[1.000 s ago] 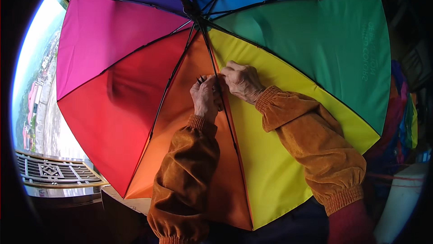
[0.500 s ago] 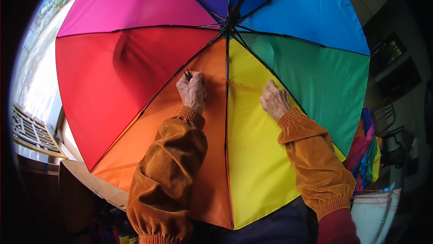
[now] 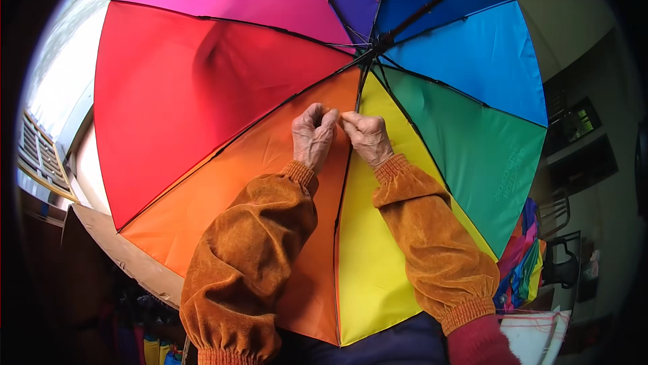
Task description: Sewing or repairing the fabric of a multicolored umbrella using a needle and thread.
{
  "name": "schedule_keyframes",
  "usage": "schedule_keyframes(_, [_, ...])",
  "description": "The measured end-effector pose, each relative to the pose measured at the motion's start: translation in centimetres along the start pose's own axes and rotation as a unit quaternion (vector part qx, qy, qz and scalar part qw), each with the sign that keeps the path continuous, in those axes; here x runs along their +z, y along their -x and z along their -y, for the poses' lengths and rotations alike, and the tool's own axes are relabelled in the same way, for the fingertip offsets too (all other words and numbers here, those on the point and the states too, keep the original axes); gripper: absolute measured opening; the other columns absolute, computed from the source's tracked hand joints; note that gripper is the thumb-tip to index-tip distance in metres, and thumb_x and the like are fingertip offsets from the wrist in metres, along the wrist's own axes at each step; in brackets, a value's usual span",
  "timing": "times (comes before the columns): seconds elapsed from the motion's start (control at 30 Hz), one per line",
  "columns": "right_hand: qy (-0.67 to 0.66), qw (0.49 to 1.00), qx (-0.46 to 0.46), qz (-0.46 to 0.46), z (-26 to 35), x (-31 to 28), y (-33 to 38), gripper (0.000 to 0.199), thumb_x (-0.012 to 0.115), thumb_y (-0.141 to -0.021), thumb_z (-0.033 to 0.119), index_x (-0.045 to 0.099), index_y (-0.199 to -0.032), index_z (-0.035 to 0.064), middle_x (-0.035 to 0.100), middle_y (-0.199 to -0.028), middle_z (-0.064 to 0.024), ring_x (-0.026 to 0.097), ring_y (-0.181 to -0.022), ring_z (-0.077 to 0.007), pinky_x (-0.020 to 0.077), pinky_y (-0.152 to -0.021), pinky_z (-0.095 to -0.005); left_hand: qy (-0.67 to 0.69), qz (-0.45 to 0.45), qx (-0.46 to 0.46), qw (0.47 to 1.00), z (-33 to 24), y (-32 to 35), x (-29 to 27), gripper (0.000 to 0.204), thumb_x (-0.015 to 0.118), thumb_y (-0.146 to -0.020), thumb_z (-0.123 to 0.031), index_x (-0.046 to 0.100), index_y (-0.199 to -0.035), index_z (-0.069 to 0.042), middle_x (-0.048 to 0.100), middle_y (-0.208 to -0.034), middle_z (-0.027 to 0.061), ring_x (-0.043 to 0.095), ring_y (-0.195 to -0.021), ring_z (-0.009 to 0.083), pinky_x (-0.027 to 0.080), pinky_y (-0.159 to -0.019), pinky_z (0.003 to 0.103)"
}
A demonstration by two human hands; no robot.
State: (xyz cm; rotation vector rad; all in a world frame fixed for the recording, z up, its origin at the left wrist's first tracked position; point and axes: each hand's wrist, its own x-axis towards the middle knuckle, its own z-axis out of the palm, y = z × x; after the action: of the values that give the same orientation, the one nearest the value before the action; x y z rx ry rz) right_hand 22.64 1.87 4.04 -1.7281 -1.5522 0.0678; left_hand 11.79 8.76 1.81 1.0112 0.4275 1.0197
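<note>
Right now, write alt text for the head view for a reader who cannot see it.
Two hands, left hand and right hand, pinch together at the rib between the orange and yellow panels of an open rainbow umbrella seen from inside. Brown velvet sleeves cover both forearms.

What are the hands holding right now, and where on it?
Both the left hand and right hand pinch the open rainbow umbrella at the rib between its orange and yellow panels.

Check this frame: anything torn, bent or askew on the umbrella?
Nothing stands out. The rainbow umbrella canopy looks taut and untorn, its ribs straight. Left hand and right hand pinch at the orange-yellow seam.
</note>
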Motion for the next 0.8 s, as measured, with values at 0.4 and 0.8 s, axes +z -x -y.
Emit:
schedule_keyframes(0.4, [-0.342, 0.927, 0.097, -0.115, 14.8, -15.3, -4.9, 0.016, 0.055, -0.084, 0.008, 0.057, -0.088, -0.0066, 0.032, -0.052, 0.0049, 0.024, -0.040, -0.0036, 0.0252, -0.038, -0.0217, -0.287, 0.111, 0.083, 0.948, 1.7, -0.1, 0.3, 0.019, 0.063, -0.074, -0.017, 0.055, -0.080, 0.000, 0.052, -0.061, 0.0054, 0.049, -0.056, 0.0155, 0.041, -0.053, 0.029])
schedule_keyframes(0.8, [-0.271, 0.929, 0.251, -0.029, 2.6, -8.7, -3.0, 0.009, 0.051, -0.076, -0.002, 0.057, -0.081, -0.0060, 0.057, -0.062, -0.0095, 0.057, -0.046, -0.0147, 0.0533, -0.045, -0.0290, 0.043, 0.013, -0.207, 0.977, 1.0, -0.5, 0.4, 0.018, 0.055, -0.083, -0.011, 0.046, -0.067, -0.011, 0.039, -0.055, -0.0057, 0.028, -0.040, 0.0015, 0.020, -0.035, 0.019])
